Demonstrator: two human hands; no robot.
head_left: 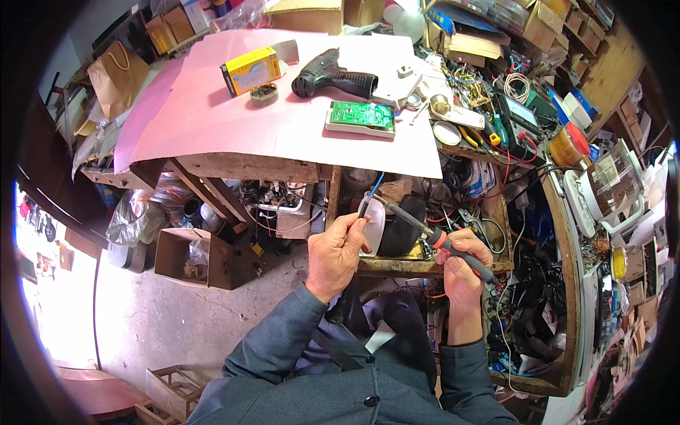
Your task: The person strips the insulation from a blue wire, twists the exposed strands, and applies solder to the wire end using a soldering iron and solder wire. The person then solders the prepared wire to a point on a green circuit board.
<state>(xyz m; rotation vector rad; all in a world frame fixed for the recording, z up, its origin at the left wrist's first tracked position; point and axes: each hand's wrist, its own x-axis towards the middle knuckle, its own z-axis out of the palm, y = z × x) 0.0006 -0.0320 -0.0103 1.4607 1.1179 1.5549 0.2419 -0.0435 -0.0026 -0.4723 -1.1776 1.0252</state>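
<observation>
Pinched in my left hand (pixel 334 253) is a black cable, with a thin blue wire (pixel 376 185) sticking up from its end. My right hand (pixel 465 268) is closed round the red and grey handle of a soldering iron (pixel 413 221). The iron's tip points up and left, close to the blue wire; whether they touch I cannot tell. Both hands are above an open drawer (pixel 439 268) at the bench's front edge. Beyond them, a green circuit board (pixel 361 113) rests on a pale casing. A black cordless drill (pixel 333 76) lies behind it.
Pink sheeting (pixel 205 127) covers the bench top. On it stand a yellow box (pixel 251 69) and a small round tin (pixel 263 95). A solder spool (pixel 440 105), pliers and a multimeter (pixel 520 113) crowd the right side. An open cardboard box (pixel 195 262) sits on the floor.
</observation>
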